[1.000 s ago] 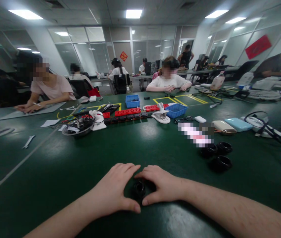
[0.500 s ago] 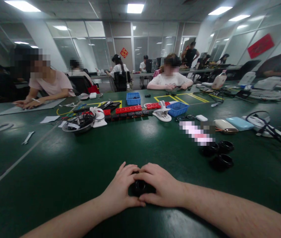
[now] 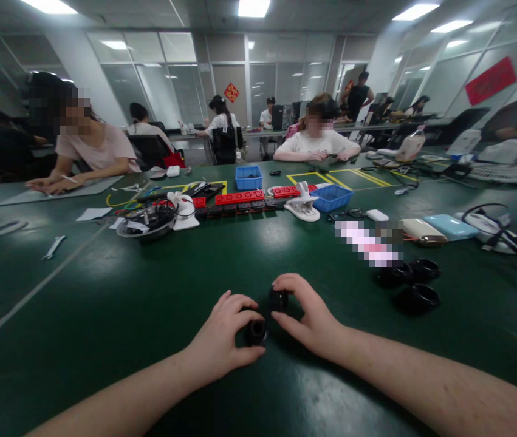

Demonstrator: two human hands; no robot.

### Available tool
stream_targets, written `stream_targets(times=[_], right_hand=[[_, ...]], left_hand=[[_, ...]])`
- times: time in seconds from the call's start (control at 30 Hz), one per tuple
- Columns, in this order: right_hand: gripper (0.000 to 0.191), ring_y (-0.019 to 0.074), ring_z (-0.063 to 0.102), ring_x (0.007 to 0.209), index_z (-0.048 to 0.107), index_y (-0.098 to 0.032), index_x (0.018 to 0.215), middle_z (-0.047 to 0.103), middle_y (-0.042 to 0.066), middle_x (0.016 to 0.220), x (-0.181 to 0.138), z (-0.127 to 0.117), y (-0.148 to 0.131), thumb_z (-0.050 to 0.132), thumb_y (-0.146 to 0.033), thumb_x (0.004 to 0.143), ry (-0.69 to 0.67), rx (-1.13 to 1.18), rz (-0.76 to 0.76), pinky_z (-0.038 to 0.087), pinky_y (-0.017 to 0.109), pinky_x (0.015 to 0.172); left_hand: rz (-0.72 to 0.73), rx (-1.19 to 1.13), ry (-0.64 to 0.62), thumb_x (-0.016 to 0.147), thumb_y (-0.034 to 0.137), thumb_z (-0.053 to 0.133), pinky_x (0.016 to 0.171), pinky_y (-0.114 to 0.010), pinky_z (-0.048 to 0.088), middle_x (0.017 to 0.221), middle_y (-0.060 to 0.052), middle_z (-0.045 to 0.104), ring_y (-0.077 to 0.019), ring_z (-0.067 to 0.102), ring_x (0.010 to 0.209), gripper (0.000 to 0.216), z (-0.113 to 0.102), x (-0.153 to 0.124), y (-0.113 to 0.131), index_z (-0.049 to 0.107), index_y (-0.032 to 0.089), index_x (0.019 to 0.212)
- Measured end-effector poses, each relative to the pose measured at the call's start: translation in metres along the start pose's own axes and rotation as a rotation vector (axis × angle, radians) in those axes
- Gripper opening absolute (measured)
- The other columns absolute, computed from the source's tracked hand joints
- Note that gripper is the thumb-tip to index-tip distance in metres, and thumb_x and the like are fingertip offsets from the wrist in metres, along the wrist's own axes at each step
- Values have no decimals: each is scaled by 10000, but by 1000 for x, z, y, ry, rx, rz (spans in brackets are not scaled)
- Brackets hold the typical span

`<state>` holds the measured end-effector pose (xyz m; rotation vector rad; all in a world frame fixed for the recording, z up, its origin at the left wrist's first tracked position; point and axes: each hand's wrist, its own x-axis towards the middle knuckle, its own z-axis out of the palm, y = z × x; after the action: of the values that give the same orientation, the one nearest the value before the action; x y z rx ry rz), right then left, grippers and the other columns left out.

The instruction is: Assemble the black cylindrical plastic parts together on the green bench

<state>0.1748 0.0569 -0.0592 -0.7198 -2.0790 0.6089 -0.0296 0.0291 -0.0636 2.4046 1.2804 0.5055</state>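
My left hand (image 3: 226,334) curls its fingers and thumb round a small black cylindrical part (image 3: 257,331), whose round hole faces up towards me. Just to the right and a little farther off, my right hand (image 3: 310,315) pinches a black ring-shaped part (image 3: 278,300) between thumb and fingers, tilted on its side. A small gap separates the two parts. Fingers hide some of each one. Off to the right of my right hand, a black ring (image 3: 418,297) sits on the green table (image 3: 149,321) close to two similar black rings (image 3: 424,268).
A small wrench (image 3: 54,247) and a white ring (image 3: 3,228) lie at left. Farther back are a bowl of cables (image 3: 145,223), a row of red blocks (image 3: 240,198), a white clip stand (image 3: 302,203) and a blue bin (image 3: 331,198). Other people sit beyond.
My hands were together round one black piece. Now they are apart, my right hand having moved away and right with the ring-shaped part, while the cylindrical part stays in my left.
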Motion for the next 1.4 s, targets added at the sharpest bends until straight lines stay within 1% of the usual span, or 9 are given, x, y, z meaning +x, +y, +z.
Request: stream_targets(times=[0.13, 0.3, 0.47, 0.7, 0.87, 1.03, 1.13, 1.27, 1.4], right_hand=[[400, 173, 465, 1031, 455, -212, 1142, 452, 77, 1092, 1, 1, 4, 504, -105, 760, -49, -11, 88, 415, 341, 877], [304, 172, 510, 966, 506, -191, 1020, 530, 63, 1021, 0, 2, 5, 575, -155, 726, -113, 7, 122, 428, 342, 851], [212, 171, 534, 922, 506, -195, 901, 568, 49, 972, 0, 2, 5, 601, -188, 712, -93, 4, 159, 435, 342, 813], [115, 162, 519, 947, 473, -184, 749, 522, 66, 1000, 5, 1, 4, 534, -99, 702, -92, 17, 130, 425, 321, 813], [154, 166, 510, 926, 465, -187, 820, 513, 61, 964, 6, 0, 8, 499, -95, 701, -28, -19, 112, 430, 329, 805], [401, 183, 497, 932, 437, -187, 1089, 504, 78, 1011, 6, -1, 9, 506, -116, 700, -3, -99, 155, 428, 355, 813], [401, 187, 485, 963, 474, -182, 1109, 495, 83, 1046, 6, 0, 9, 524, -139, 714, -94, -205, 224, 405, 361, 845], [323, 201, 489, 921, 570, -188, 997, 546, 61, 955, 7, 1, 11, 568, -134, 678, -281, -353, 288, 375, 384, 837], [334, 202, 484, 911, 573, -176, 996, 560, 65, 957, 7, 2, 11, 567, -117, 666, -310, -369, 297, 370, 378, 831]], left_hand=[[-28, 23, 29, 672, 285, 672, 1022, -554, 183, 1083, -34, 547, -252, 484, 1071, 318, -1, 2, -4, 589, 258, 977], [-74, 41, 55, 692, 281, 655, 1013, -537, 211, 1056, -29, 559, -245, 500, 1034, 285, -4, 4, -7, 589, 252, 969], [-114, 13, 72, 721, 271, 628, 879, -432, 398, 1000, -28, 568, -242, 507, 985, 233, -7, 7, -13, 588, 245, 950], [-123, 6, 86, 722, 254, 631, 875, -407, 407, 1022, -31, 551, -241, 494, 1000, 245, -7, 7, -13, 581, 238, 961], [-134, 5, 88, 740, 260, 620, 871, -406, 410, 1006, -32, 549, -238, 493, 993, 240, -7, 6, -12, 578, 236, 975], [-144, -9, 77, 743, 287, 621, 865, -418, 414, 1024, -27, 540, -243, 488, 997, 247, -7, 5, -13, 574, 249, 983], [-146, -19, 79, 747, 282, 616, 873, -421, 408, 1036, -27, 531, -245, 480, 1009, 247, -7, 5, -13, 571, 251, 988], [-152, -17, 72, 747, 280, 617, 876, -428, 401, 1028, -29, 527, -249, 476, 1006, 235, -7, 6, -11, 574, 249, 976], [-160, -13, 64, 753, 290, 611, 856, -430, 412, 1015, -27, 530, -248, 483, 988, 238, -9, 6, -10, 570, 255, 985]])
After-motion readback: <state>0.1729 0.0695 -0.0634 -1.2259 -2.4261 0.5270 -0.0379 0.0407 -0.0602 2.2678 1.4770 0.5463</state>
